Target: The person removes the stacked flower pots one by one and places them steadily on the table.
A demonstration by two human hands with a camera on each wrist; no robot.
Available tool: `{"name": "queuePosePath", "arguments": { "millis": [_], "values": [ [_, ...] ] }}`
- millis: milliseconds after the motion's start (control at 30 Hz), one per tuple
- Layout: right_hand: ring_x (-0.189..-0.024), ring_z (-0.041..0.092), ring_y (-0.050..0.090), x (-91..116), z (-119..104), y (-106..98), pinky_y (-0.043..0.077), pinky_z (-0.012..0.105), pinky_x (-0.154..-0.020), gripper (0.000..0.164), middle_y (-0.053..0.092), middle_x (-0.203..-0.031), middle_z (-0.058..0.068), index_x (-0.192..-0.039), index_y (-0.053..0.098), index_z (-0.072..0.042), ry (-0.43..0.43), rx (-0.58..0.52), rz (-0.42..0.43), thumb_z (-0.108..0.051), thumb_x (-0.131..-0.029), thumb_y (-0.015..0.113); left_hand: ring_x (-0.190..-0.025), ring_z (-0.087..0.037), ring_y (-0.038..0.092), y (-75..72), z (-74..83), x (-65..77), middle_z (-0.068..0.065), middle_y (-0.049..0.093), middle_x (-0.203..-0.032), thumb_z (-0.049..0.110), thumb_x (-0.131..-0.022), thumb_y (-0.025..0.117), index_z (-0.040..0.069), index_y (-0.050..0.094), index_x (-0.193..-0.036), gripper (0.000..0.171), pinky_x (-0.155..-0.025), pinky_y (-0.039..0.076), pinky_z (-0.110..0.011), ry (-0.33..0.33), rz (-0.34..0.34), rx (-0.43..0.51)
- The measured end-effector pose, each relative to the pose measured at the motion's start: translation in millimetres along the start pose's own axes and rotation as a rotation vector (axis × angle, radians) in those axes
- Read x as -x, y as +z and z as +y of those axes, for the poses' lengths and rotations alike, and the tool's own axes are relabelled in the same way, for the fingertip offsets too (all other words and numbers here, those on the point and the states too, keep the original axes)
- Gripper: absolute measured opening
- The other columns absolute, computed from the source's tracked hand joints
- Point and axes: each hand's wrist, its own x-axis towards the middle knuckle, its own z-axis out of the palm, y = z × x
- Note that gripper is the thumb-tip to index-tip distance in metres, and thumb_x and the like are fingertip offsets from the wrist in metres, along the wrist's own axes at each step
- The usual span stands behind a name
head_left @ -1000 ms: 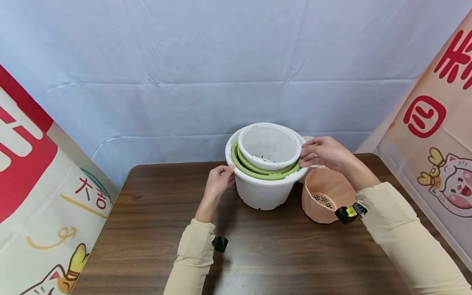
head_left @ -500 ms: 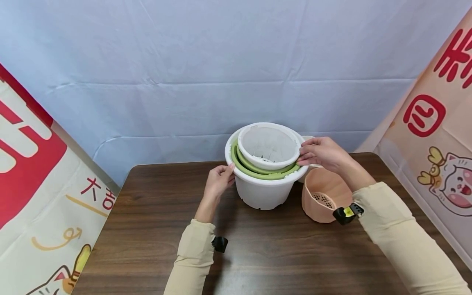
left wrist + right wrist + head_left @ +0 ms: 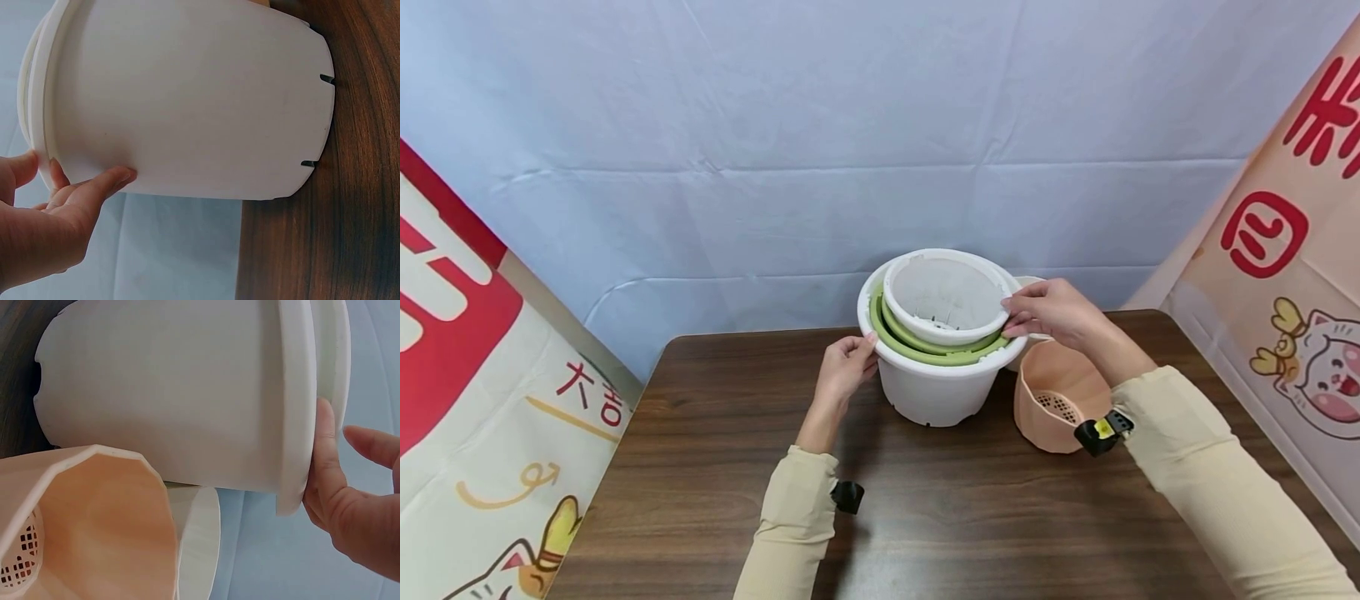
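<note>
A large white flowerpot (image 3: 932, 396) stands upright on the table, with a green flowerpot (image 3: 887, 337) nested in it. Inside the green one sits a smaller white flowerpot (image 3: 951, 287), its rim slightly tilted and highest of the stack. My left hand (image 3: 845, 367) pinches the large pot's rim on the left; the left wrist view has thumb outside and fingers beneath the lip. On the right side, my right hand (image 3: 1052, 312) holds the smaller white pot's rim, with the index finger (image 3: 325, 434) tucked under it and the thumb close above. The inner pots' lower parts are hidden.
A peach ribbed flowerpot (image 3: 1052, 433) with a perforated bottom stands right of the stack, below the right forearm. Behind it is a cream pot (image 3: 200, 544), mostly hidden. The wooden table (image 3: 970, 517) ends at a pale blue cloth backdrop (image 3: 775, 225).
My right hand has shifted slightly left, its fingers coming onto the smaller white pot's rim. The left hand and the pots look unmoved.
</note>
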Motion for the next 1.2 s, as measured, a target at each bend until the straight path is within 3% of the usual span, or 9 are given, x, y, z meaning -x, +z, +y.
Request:
{"name": "queuePosePath", "arguments": {
  "millis": [567, 1200],
  "values": [
    [-0.065, 0.014, 0.064, -3.7, -0.1, 0.3, 0.054, 0.026, -0.070, 0.035, 0.058, -0.079, 0.012, -0.116, 0.038, 0.017, 0.021, 0.102, 0.013, -0.006, -0.093, 0.050, -0.108, -0.029, 0.055, -0.8, 1.6, 0.2, -0.025, 0.059, -0.110, 0.019, -0.094, 0.054, -0.009, 0.055, -0.102, 0.029, -0.089, 0.046, -0.039, -0.002, 0.006, 0.009],
    [-0.065, 0.010, 0.062, -3.3, -0.5, -0.6, 0.053, 0.023, -0.069, 0.029, 0.055, -0.081, 0.011, -0.112, 0.038, 0.016, 0.007, 0.167, -0.036, -0.006, -0.094, 0.044, -0.108, -0.029, 0.055, 1.4, 1.1, 0.2, -0.025, 0.059, -0.111, 0.020, -0.094, 0.053, -0.008, 0.055, -0.102, 0.029, -0.090, 0.045, -0.041, 0.002, 0.000, 0.002]
  ]
}}
